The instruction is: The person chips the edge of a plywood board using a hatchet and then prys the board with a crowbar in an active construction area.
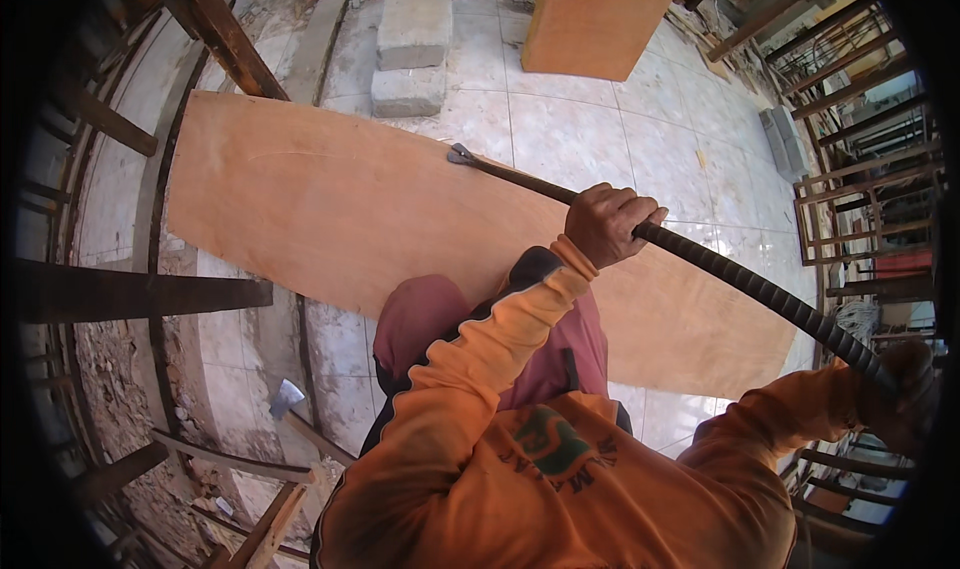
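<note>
"Where does the bar [745,278] lie against the left grip [608,225]?"
"Straight through it: that hand is wrapped round the shaft, and the flared tip [460,155] points left, over the plywood sheet's [300,189] far edge."
"And the right grip [905,399]?"
"Clamped on the ribbed end, dim at the edge of view."
"Tip touching the sheet?"
"I can't tell."

Pale blocks [412,51], dark beam [140,293], tiled floor [570,119]
</note>
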A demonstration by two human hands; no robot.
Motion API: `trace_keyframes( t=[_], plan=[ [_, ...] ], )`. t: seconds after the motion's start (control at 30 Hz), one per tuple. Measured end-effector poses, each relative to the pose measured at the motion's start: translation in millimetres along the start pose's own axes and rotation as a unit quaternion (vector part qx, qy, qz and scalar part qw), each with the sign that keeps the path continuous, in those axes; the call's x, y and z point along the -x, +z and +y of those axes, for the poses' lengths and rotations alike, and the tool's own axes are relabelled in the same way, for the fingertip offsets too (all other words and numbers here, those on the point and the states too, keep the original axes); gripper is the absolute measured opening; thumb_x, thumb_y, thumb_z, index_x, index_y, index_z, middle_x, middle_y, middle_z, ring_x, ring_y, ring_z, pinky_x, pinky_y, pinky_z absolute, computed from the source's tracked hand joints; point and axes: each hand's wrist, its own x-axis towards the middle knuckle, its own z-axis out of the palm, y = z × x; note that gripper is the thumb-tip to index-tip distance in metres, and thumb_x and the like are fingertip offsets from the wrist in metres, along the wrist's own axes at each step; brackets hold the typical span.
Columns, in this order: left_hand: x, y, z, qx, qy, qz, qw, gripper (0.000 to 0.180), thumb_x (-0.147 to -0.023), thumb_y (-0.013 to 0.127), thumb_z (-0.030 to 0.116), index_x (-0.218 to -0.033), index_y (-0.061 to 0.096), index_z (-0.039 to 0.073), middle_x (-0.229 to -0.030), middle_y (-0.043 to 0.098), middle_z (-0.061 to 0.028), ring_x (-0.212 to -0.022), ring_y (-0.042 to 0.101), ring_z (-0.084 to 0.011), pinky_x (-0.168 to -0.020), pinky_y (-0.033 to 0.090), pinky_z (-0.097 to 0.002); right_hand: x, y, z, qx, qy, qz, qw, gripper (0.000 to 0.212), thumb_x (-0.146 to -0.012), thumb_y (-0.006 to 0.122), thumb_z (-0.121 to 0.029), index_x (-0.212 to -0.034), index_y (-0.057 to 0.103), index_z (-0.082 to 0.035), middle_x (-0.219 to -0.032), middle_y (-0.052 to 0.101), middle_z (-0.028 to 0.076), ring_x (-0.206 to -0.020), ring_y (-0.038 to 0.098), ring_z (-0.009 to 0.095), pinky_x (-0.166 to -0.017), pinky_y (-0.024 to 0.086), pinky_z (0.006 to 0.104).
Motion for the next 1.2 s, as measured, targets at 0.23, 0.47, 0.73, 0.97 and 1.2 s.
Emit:
trace_keyframes(
  t=[0.23,0.47,0.73,0.97,1.2],
  plan=[
    [36,73,-21,-0.014,-0.002,-0.135,0.991,0.014,-0.065,0.074,0.012,-0.076,0.064,0.011,-0.069,0.058,-0.0032,-0.063,0.06,-0.0213,-0.061,0.047,-0.0347,119,-116,15,0.001,0.16,0.304,0.939,0.025,-0.092,0.055,-0.021,-0.069,0.05,-0.012,-0.058,0.043,-0.002,-0.059,0.044,0.012,-0.065,0.036,0.0296],
    [115,133,-47,-0.068,-0.058,-0.34,0.936,0.005,-0.07,0.065,0.009,-0.072,0.06,0.009,-0.074,0.061,-0.0093,-0.076,0.062,-0.0264,-0.071,0.045,-0.0397,347,-209,26,0.07,0.228,0.603,0.761,0.024,-0.094,0.054,-0.029,-0.083,0.054,-0.009,-0.059,0.048,0.001,-0.059,0.048,0.015,-0.066,0.046,0.0326],
    [159,146,-60,-0.092,-0.132,-0.493,0.855,0.005,-0.073,0.068,0.015,-0.076,0.064,0.014,-0.083,0.063,-0.0055,-0.086,0.063,-0.0238,-0.079,0.042,-0.0379,509,-227,46,0.232,0.466,0.683,0.512,0.035,-0.094,0.056,-0.029,-0.083,0.053,0.004,-0.062,0.05,0.008,-0.061,0.052,0.018,-0.058,0.05,0.0315],
    [164,129,-69,-0.146,-0.063,-0.478,0.864,0.007,-0.071,0.069,0.016,-0.077,0.065,0.015,-0.082,0.065,-0.0044,-0.084,0.063,-0.0229,-0.077,0.043,-0.0378,461,-157,46,0.572,0.729,0.137,0.349,0.04,-0.088,0.064,-0.038,-0.075,0.064,0.0,-0.063,0.056,0.015,-0.066,0.061,0.026,-0.059,0.047,0.0399],
    [149,114,-43,-0.09,-0.103,-0.568,0.811,0.007,-0.075,0.068,0.022,-0.079,0.067,0.016,-0.085,0.067,-0.005,-0.085,0.064,-0.0247,-0.081,0.044,-0.038,359,-74,108,0.449,0.734,-0.283,0.424,0.05,-0.076,0.068,-0.056,-0.087,0.067,-0.007,-0.075,0.066,0.016,-0.073,0.065,0.034,-0.067,0.05,0.0427]
  ],
)
